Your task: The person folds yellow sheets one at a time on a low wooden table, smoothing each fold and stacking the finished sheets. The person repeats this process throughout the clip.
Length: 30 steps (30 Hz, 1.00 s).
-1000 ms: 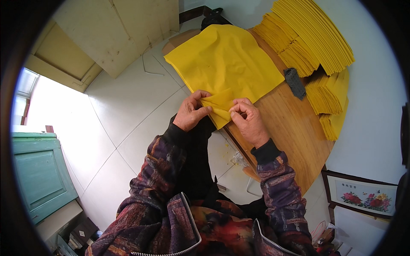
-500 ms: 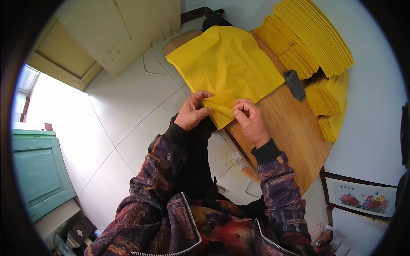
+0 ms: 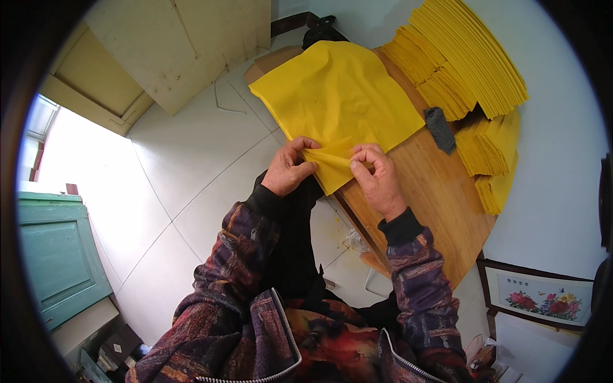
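Both the left hand point(image 3: 288, 173) and the right hand point(image 3: 378, 182) are pinching the near edge of a yellow sheet point(image 3: 338, 102). Their fingers point(image 3: 305, 145) are clenched on a fold. The sheet is lying on the wooden counter point(image 3: 434, 185).

Both forearms rise from the lower edge in dark patterned sleeves with black cuffs and converge toward the middle. The left hand point(image 3: 288, 172) is curled, its thumb and fingers pinched together and pointing right. The right hand point(image 3: 378, 180) faces it with its back up, knuckles bent, fingertips pinched toward the left hand. The two hands sit just beside each other, fingertips nearly meeting.
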Tool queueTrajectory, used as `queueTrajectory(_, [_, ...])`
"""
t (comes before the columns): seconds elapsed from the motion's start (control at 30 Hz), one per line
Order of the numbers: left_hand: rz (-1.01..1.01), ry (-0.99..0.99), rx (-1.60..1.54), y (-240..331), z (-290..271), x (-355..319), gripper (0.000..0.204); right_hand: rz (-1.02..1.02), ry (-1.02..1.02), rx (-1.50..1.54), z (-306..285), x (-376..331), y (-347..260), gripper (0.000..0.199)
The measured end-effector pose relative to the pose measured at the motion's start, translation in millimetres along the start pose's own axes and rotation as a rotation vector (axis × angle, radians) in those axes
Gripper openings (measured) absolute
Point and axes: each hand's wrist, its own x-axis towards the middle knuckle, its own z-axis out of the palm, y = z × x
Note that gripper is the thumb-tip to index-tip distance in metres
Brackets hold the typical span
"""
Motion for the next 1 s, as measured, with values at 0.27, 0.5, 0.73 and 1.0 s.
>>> queueTrajectory(0.27, [0.080,0.061,0.039,-12,2,3,0.017,-0.190,0.068,-0.208,-5,24,-16,0.006])
queueTrajectory(0.5, [0.152,0.141,0.389,-15,-4,7,0.018,-0.067,0.295,-0.110,-30,0,17,0.009])
queueTrajectory(0.73, [0.052,0.124,0.131,-14,-6,7,0.017,0.114,0.630,-0.468,-120,-1,85,0.017])
queueTrajectory(1.0, [0.038,0.187,0.400,-6,-5,6,0.019,0.090,0.611,-1.098,-167,45,137,0.019])
